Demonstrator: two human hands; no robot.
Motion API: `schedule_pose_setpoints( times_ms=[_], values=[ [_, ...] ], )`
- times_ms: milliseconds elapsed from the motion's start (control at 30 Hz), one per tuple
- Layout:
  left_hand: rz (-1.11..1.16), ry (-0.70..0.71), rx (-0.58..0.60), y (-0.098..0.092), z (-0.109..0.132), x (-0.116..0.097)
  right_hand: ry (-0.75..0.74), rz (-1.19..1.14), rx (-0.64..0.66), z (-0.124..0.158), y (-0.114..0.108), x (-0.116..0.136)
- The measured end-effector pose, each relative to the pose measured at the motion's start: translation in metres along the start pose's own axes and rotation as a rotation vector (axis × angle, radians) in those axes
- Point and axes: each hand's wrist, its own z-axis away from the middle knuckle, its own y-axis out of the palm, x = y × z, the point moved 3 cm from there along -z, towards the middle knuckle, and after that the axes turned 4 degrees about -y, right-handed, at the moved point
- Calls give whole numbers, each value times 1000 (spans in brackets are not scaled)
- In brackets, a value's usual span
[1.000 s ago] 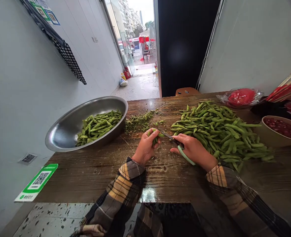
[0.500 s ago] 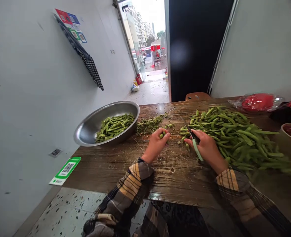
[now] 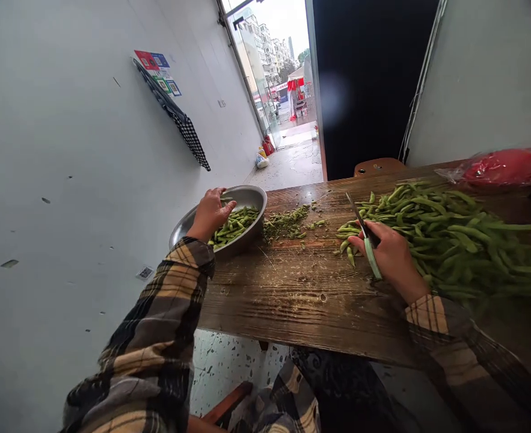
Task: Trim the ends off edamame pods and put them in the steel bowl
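My left hand (image 3: 211, 211) hangs over the steel bowl (image 3: 252, 193) at the table's left edge, fingers loosely spread above the trimmed green pods (image 3: 234, 224) inside it, with a pod at the fingertips. My right hand (image 3: 389, 255) rests on the wooden table (image 3: 292, 288) and is closed on scissors (image 3: 364, 237) with pale green handles, blades pointing away from me. It sits at the near left edge of a big heap of untrimmed pods (image 3: 445, 234).
A small pile of cut pod tips (image 3: 287, 221) lies between bowl and heap. A red bag in clear plastic (image 3: 502, 167) sits at the back right. A chair back (image 3: 377, 165) shows behind the table. A white wall runs close along the left.
My left hand has swung left from the table's middle to over the bowl, carrying the pods it held. My right hand stayed by the heap with the scissors. My head turned left.
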Motion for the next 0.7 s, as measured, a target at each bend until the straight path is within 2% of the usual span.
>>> schedule_pose_setpoints(
  times_ms=[67, 133, 267, 367, 500, 600, 700],
  values=[
    [41, 26, 24, 8, 2, -11, 47, -63, -51, -3, -5, 0],
    [82, 71, 51, 22, 5, -36, 145, -184, -130, -7, -10, -2],
    [133, 235, 188, 61, 16, -108, 421, -589, -312, -13, -17, -12],
    [147, 391, 321, 96, 32, -163, 532, -807, -429, -15, -21, -15],
    [145, 540, 436, 141, 45, -220, 563, -911, -462, -16, -19, -17],
    [201, 523, 461, 168, 39, -247, 551, -865, -422, -18, -15, -19],
    [294, 496, 492, 187, 30, -265, 507, -807, -404, -20, -11, -21]
  ],
)
